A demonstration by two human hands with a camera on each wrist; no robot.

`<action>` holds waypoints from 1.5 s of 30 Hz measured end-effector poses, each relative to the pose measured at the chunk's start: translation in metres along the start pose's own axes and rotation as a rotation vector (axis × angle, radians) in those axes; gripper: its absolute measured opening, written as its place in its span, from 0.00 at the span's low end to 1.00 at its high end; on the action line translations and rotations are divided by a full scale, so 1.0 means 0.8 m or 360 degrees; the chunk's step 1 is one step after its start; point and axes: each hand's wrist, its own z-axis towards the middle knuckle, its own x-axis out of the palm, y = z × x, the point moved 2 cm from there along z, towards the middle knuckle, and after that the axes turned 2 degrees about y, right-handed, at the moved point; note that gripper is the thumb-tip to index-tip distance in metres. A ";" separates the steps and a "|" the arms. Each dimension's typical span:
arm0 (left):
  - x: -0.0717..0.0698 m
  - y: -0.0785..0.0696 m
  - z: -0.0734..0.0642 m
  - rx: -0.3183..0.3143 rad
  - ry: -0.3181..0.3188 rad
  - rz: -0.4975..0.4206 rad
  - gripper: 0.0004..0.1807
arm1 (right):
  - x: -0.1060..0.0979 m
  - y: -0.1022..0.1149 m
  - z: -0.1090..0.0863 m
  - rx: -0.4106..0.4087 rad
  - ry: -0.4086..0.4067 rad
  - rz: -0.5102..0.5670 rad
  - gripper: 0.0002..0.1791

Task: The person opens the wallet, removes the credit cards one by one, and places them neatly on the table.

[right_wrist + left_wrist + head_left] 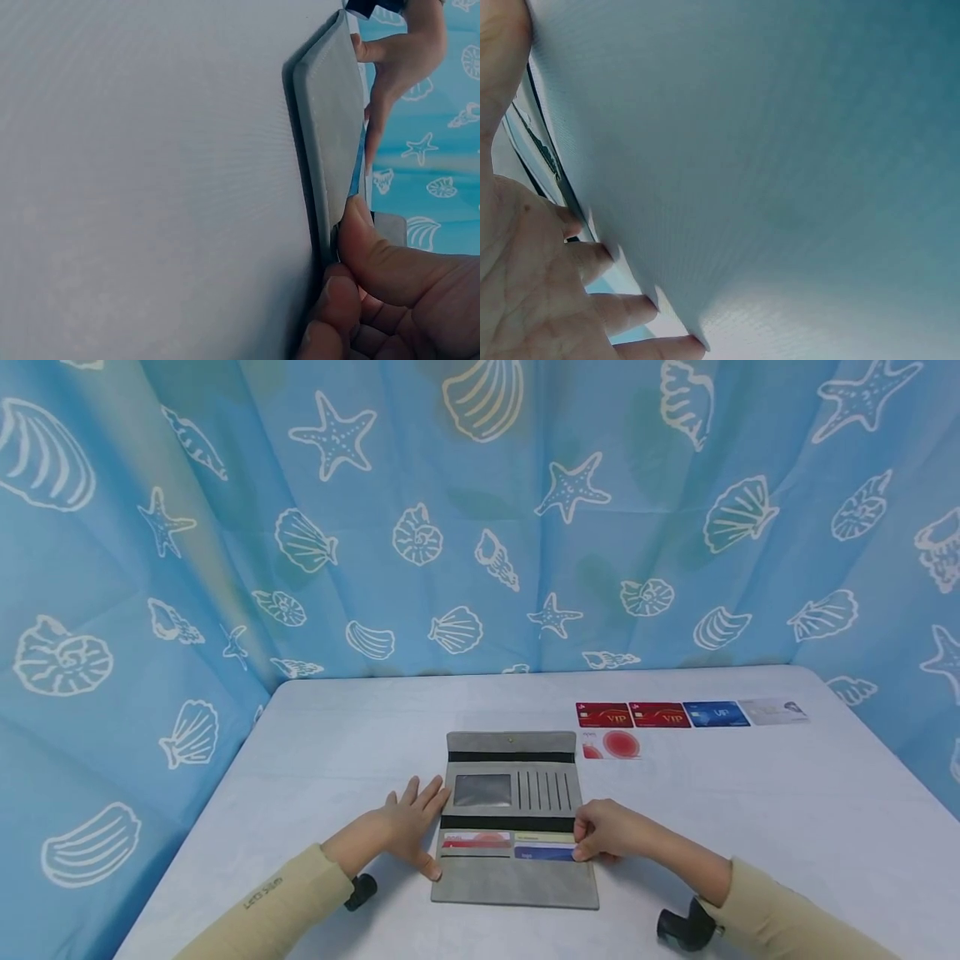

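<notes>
A grey long wallet (517, 885) lies unfolded on the white table. In its lower panel a red-and-white card (476, 840) sits in the left slots, a yellowish card (542, 837) and a blue card (542, 853) in the right ones. My left hand (405, 827) is spread flat, fingertips and thumb at the wallet's left edge. At the right edge, my right hand (611, 829) pinches the wallet, its thumb (356, 225) on top at the end of the blue card and the other fingers curled at the side, partly hidden.
Behind the wallet to the right, two red VIP cards (604, 715), a blue VIP card (716, 714) and a pale card (772, 711) lie in a row. A white card with red circles (611, 745) lies below them. A blue shell-print curtain (480, 527) hangs behind the table.
</notes>
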 end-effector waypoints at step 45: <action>0.001 0.000 -0.001 0.0007 -0.0015 0.0017 0.64 | 0.004 0.005 -0.010 0.0003 0.0013 -0.0112 0.10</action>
